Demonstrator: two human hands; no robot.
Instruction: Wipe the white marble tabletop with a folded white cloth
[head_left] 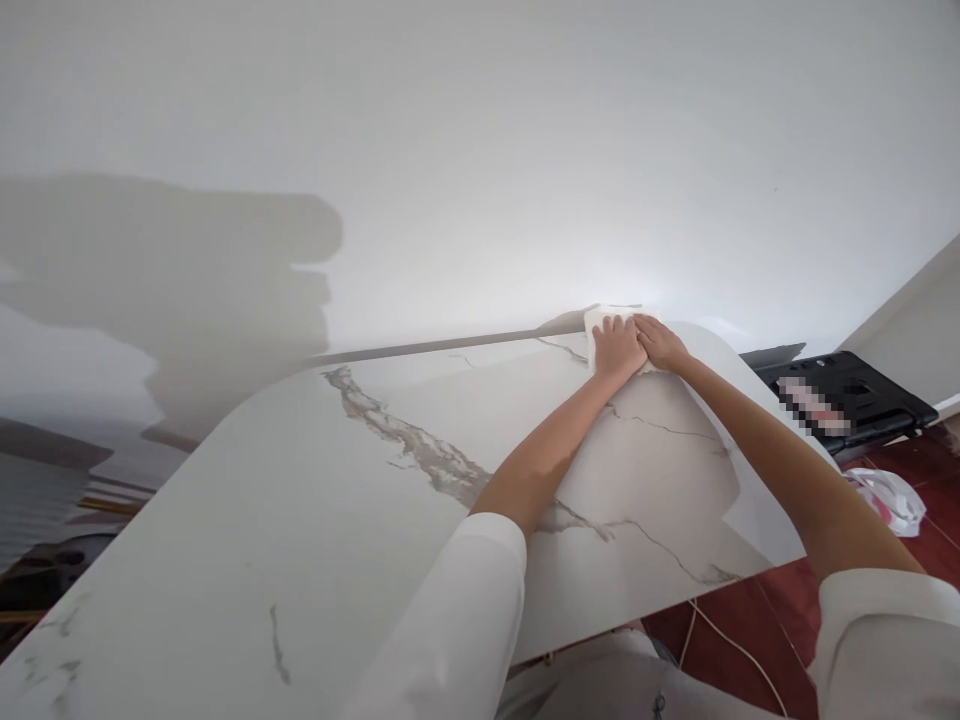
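Both my arms reach across a white marble-patterned table [315,520] to its far edge by the wall. My left hand [617,347] lies flat, fingers stretched out, pressing on a white cloth [597,322]. Right beside it, my right hand [660,343] also rests on the same cloth, fingers laid over it and touching the left hand. Most of the cloth is hidden beneath the two hands; only its left and top edges show.
A white wall [480,150] rises right behind the table. A black device [847,400] sits at the right beyond the table's end. On the red floor lie a crumpled plastic bag [889,498] and a white cable [739,650].
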